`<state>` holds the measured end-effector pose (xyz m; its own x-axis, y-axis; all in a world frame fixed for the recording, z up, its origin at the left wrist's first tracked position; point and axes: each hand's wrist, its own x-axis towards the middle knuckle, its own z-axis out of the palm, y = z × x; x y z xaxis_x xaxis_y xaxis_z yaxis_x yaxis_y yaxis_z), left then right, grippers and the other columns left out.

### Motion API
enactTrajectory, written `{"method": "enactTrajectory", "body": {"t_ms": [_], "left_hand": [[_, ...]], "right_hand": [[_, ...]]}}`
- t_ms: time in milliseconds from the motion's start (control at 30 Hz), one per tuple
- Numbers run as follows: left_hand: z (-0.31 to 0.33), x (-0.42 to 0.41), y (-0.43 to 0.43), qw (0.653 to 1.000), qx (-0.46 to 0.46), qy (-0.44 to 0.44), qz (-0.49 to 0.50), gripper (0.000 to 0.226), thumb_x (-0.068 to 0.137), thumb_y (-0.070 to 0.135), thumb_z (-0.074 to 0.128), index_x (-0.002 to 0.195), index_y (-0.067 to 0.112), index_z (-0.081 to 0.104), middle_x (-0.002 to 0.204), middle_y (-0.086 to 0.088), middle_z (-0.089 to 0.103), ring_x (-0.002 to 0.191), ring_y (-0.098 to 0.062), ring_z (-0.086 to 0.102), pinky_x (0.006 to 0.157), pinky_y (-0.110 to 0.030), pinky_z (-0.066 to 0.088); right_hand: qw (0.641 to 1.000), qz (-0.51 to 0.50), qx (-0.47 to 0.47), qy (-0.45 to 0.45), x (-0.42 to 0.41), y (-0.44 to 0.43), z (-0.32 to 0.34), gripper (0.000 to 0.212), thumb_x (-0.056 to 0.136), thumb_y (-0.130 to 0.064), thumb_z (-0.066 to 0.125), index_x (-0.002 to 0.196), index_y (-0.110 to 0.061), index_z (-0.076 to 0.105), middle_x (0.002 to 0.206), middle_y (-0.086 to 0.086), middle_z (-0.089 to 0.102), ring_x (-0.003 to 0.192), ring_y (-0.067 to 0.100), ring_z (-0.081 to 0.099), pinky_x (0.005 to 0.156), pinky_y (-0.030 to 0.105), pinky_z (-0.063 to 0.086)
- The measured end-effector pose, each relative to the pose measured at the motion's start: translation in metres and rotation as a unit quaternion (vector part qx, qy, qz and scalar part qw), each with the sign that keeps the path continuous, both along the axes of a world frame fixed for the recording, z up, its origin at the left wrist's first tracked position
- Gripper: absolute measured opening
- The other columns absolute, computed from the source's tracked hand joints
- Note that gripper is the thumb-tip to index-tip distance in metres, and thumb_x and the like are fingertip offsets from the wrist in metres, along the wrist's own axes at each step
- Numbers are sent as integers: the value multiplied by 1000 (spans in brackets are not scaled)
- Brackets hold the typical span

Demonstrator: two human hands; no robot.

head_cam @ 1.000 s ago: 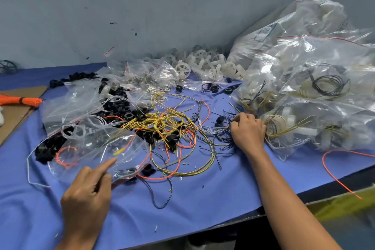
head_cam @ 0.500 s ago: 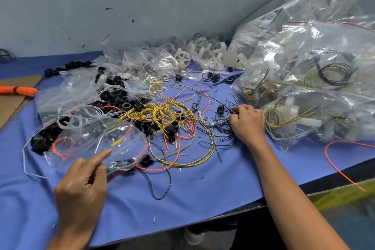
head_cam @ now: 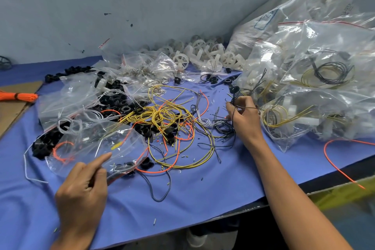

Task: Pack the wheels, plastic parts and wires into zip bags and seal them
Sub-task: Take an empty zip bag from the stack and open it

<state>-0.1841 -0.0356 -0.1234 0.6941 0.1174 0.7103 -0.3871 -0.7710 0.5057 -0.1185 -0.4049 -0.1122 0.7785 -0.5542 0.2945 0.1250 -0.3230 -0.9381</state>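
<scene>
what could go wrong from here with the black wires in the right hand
The black wires pinched by the right hand run into the tangle of yellow wires, so lifting may drag those along. The left hand holds the zip bag at one edge only; it may be hard to fill.

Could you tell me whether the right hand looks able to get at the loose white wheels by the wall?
Probably yes: the white wheels lie uncovered beyond the right hand, nothing tall between. But it grips black wires, which it should drop first.
</scene>
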Motion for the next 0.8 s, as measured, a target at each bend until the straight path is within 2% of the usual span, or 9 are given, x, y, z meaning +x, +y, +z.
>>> {"method": "enactTrajectory", "body": {"t_ms": [67,133,200,333,500,567,667,733,800], "left_hand": [[0,0,0,1000,0,-2,0,35,91,19,47,113,16,75,69,2,45,77,-1,50,74,-11,37],[0,1,0,1000,0,-3,1,35,91,19,48,113,16,75,68,2,44,76,0,50,73,-11,37],[0,1,0,1000,-1,-4,1,35,91,19,48,113,16,75,68,2,45,76,-1,50,73,-12,37],[1,-1,0,1000,-3,-3,0,34,91,18,48,112,15,75,69,0,47,76,-1,50,72,-12,37],[2,-2,-2,1000,-6,-3,1,35,90,17,48,112,15,75,69,-1,49,78,-2,51,72,-12,37],[3,-2,-2,1000,-5,-2,1,35,90,17,48,112,14,75,69,-1,49,77,-4,51,71,-13,37],[4,-3,-2,1000,4,2,7,36,89,17,47,112,14,75,68,-2,48,68,-14,46,70,-14,37],[5,-3,-3,1000,15,0,11,36,90,16,46,112,15,75,67,-2,48,66,-17,43,66,-17,36],[6,-3,-3,1000,20,-4,13,36,90,16,46,111,15,75,67,-2,47,66,-18,42,62,-23,36]], "right_hand": [[993,56,107,-11,-2,2,4,18,92,-15,65,97,-20,49,99,11,67,65,15,64,55,25,49],[980,96,173,-11,-4,3,7,23,92,-9,65,106,-17,47,104,18,69,65,12,65,55,21,51],[966,139,218,-11,-5,2,8,35,91,2,62,117,-14,46,109,19,67,73,15,67,64,24,56],[956,209,205,20,-8,1,6,55,90,13,53,135,-16,46,122,10,63,105,23,68,91,35,56],[923,202,328,9,-5,5,14,47,94,8,27,127,-9,55,108,19,66,93,31,68,86,37,58],[908,209,361,16,-4,3,16,33,100,-10,35,121,-6,59,103,21,68,92,33,69,85,36,59],[891,224,394,20,-3,-1,14,42,101,-39,43,116,-5,63,94,17,69,91,31,70,86,35,59],[900,222,375,3,-1,1,12,32,98,-33,54,113,-7,63,91,13,67,85,24,69,83,30,59],[946,197,258,2,-1,4,7,22,90,-11,67,111,-13,62,90,7,62,79,15,66,75,23,56]]}}
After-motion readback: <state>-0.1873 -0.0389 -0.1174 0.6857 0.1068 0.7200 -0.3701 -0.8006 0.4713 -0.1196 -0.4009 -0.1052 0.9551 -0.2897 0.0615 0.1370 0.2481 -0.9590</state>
